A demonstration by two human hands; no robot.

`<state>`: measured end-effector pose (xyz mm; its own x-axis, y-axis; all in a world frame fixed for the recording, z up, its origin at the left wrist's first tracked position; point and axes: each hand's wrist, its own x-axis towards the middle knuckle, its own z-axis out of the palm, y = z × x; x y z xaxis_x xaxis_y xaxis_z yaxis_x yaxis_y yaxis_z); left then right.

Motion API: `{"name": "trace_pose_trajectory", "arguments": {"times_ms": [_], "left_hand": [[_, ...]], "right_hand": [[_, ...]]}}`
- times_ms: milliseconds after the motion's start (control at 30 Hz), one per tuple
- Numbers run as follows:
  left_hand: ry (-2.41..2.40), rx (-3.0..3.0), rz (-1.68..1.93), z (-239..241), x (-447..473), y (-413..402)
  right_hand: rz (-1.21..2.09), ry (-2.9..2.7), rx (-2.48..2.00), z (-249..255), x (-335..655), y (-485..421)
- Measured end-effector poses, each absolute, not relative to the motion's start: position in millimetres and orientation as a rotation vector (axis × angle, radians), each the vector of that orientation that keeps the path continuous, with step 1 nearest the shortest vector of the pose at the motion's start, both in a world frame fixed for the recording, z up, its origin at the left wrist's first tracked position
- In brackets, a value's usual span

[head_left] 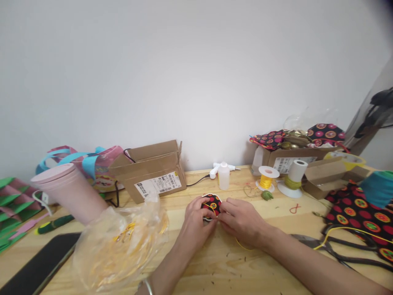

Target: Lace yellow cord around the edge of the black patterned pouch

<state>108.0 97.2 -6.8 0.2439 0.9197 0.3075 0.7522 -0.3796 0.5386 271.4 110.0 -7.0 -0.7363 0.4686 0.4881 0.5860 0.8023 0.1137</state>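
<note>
My left hand is closed round a small piece of black fabric with a red and yellow flower pattern and a pale edge. Across its front runs a thin yellow cord, which shows again below my right hand. At the right side of the fabric, my right hand is pinched on the cord; its fingertips touch those of my left hand and hide the exact grip. Behind both hands stands a translucent white bottle.
Left are a clear plastic bag of yellow cords, a phone, a pink tumbler and a cardboard box. Right are a yellow cord spool, a green cord spool, black-handled scissors and patterned fabric.
</note>
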Motion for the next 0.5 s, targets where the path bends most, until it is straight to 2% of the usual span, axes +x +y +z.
{"name": "trace_pose_trajectory", "arguments": {"times_ms": [333,500], "left_hand": [[1.51,2.232,0.93,-8.6,106.5,97.3],[1.521,2.22,0.892,-5.0,107.2,95.0]], "right_hand": [[-0.408,-2.655,-0.772,-2.6,270.8,105.5],[-0.332,-2.536,-0.876,-7.9,270.9,110.7]]}}
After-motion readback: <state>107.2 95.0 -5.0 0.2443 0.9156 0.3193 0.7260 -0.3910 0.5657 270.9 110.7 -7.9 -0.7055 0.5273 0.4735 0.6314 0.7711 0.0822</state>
